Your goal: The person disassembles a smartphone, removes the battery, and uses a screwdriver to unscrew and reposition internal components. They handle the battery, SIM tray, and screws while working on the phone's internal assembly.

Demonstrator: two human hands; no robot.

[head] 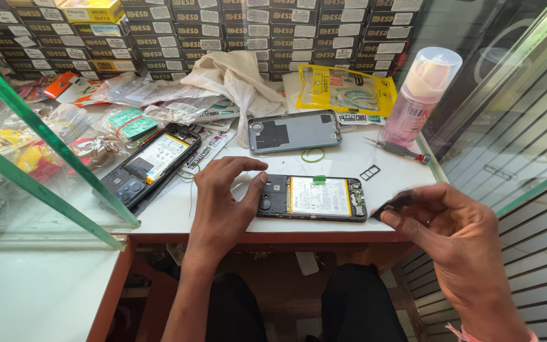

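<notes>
Left hand (223,202) open, steadying opened phone (311,197); right hand (454,231) pinches small dark part (392,204)

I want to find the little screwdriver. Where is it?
In the head view, the screwdriver lies on the white table, far right, beside the pink bottle.

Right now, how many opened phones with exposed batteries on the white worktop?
2. One black opened phone lies under the left hand; another black opened phone lies further left by the glass. Clutter may hide more.
</notes>
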